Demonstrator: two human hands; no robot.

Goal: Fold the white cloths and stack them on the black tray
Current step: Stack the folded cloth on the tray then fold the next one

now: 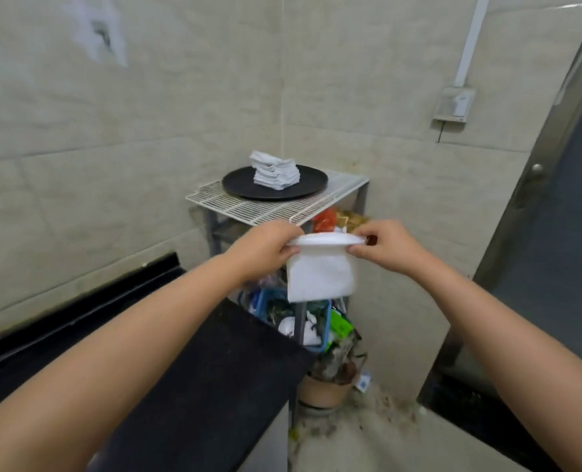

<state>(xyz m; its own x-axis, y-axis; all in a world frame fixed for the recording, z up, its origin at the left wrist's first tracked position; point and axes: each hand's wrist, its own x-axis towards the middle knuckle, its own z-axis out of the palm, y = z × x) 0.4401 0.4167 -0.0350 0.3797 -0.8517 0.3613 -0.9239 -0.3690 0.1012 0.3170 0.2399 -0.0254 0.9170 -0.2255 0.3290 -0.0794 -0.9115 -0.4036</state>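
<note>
- Both hands, left hand (269,247) and right hand (385,248), pinch the top fold of a white cloth (321,275) hanging between them.
- Folding appears midway.
- Beyond the grip: black tray (238,183) with folded stack (275,173) on wire rack (337,194).
- Next: likely another fold, then placement.

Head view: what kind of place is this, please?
Probably a back kitchen or utility corner: tiled walls, a wire rack holding a black tray of cloths, and a dark counter.

Soft, even indoor light; faint shadows, slight blur, wide-angle edge bending.
</note>
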